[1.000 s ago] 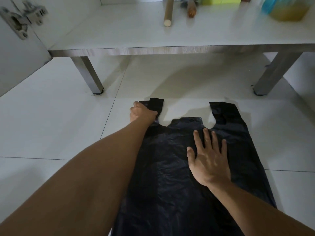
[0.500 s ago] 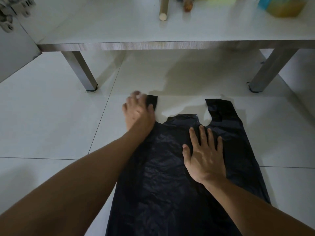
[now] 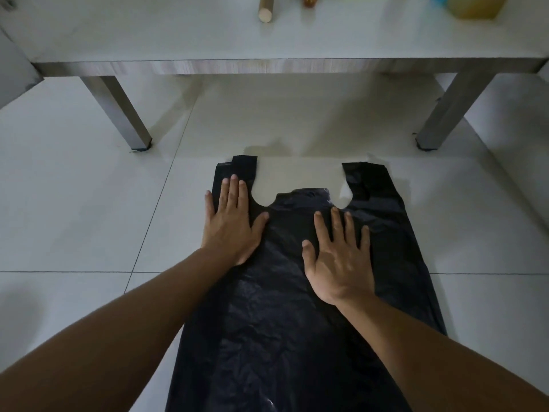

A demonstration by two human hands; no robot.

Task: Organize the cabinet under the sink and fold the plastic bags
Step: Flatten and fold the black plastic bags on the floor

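A black plastic bag (image 3: 285,307) lies spread flat on the white tiled floor, its two handles pointing away from me toward the cabinet. My left hand (image 3: 230,224) lies flat with straight fingers on the bag's left handle and upper left edge. My right hand (image 3: 338,257) presses flat on the bag's upper middle, fingers spread, just below the cut-out between the handles. The right handle (image 3: 367,181) lies uncovered on the floor.
The cabinet's white bottom shelf (image 3: 178,37) stands on two metal legs (image 3: 118,111) just beyond the bag. On it lie a wooden stick end (image 3: 265,14) and a yellowish container (image 3: 475,5) at the back right. A cabinet door (image 3: 15,75) hangs open at left.
My left hand has opened from a curled grip on the left handle and now lies flat on it. The view has moved closer to the bag. My right hand stayed pressed on the bag.
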